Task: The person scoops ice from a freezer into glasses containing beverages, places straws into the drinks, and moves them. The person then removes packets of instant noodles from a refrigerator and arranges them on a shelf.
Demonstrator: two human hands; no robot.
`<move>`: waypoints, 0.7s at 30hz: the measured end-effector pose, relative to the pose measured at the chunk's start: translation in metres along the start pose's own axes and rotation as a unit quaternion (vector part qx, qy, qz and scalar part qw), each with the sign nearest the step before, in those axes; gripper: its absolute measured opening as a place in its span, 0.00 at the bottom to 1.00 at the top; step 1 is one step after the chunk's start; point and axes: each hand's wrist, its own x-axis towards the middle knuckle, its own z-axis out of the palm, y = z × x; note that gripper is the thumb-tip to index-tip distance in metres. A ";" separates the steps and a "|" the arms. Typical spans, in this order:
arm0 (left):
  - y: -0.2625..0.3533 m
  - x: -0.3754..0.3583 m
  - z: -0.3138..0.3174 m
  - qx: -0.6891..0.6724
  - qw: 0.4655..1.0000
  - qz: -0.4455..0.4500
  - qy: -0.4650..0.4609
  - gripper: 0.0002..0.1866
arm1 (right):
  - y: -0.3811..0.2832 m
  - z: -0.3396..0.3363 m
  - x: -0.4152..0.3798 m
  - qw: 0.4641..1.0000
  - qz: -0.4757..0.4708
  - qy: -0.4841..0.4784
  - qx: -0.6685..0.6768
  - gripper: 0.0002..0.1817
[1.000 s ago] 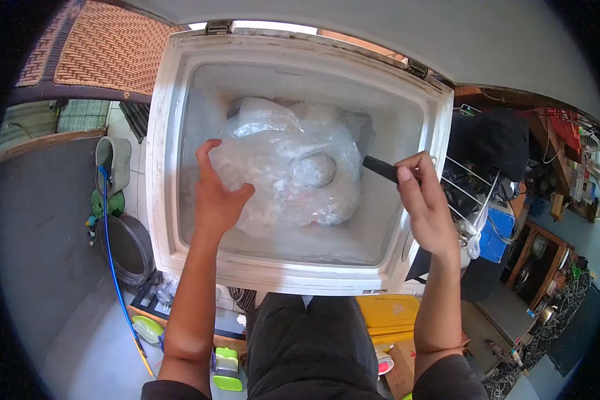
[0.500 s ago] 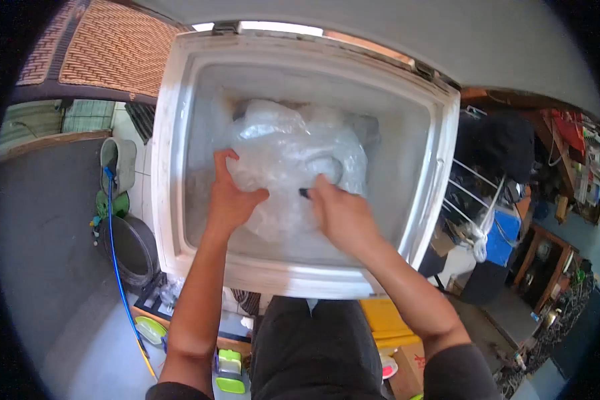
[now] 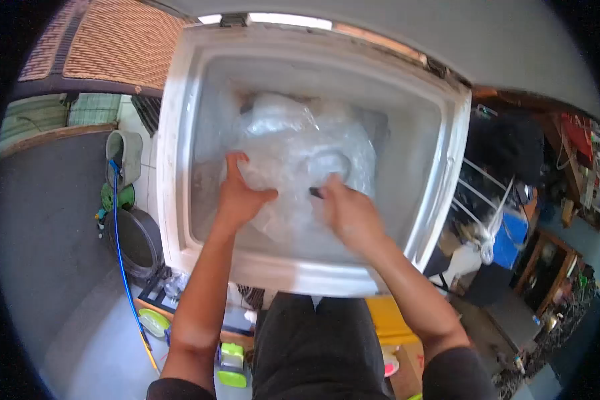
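Note:
A white chest freezer (image 3: 172, 160) stands open in front of me. Crumpled clear plastic bags (image 3: 283, 120) lie inside it, with pale, ice-like contents. My left hand (image 3: 243, 197) is open at the left side of the plastic, thumb and fingers spread and seemingly touching it. Near the middle, my right hand (image 3: 350, 210) is closed around a tool, blurred by motion; only its dark end (image 3: 316, 192) sticks out by the thumb side. The rest of the tool is hidden. A rounded pale shape (image 3: 329, 163) shows just beyond that hand.
The raised grey lid (image 3: 407, 33) hangs over the far side. To the left are a blue hose (image 3: 121, 260) and a black tub (image 3: 135, 243). Green-lidded containers (image 3: 232, 363) and a yellow item (image 3: 390, 320) sit by my legs. A white rack (image 3: 477, 190) stands at right.
The whole view has shifted slightly, so the freezer and both hands appear a little farther right. Both hands keep nearly the same places over the plastic.

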 end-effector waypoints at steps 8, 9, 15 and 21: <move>-0.004 -0.013 0.003 0.086 0.996 0.006 0.002 0.39 | -0.002 0.002 0.020 0.996 0.013 -0.078 -0.036 0.08; 0.004 -0.013 0.000 0.084 0.996 0.001 0.009 0.39 | -0.014 -0.026 0.015 0.999 0.028 -0.023 -0.021 0.08; 0.023 -0.017 0.012 0.115 0.993 0.005 0.029 0.38 | -0.042 -0.015 0.014 0.999 -0.048 0.022 0.007 0.07; 0.010 -0.020 0.008 0.107 0.993 0.039 0.021 0.39 | -0.040 -0.034 0.010 0.998 0.056 -0.010 0.020 0.08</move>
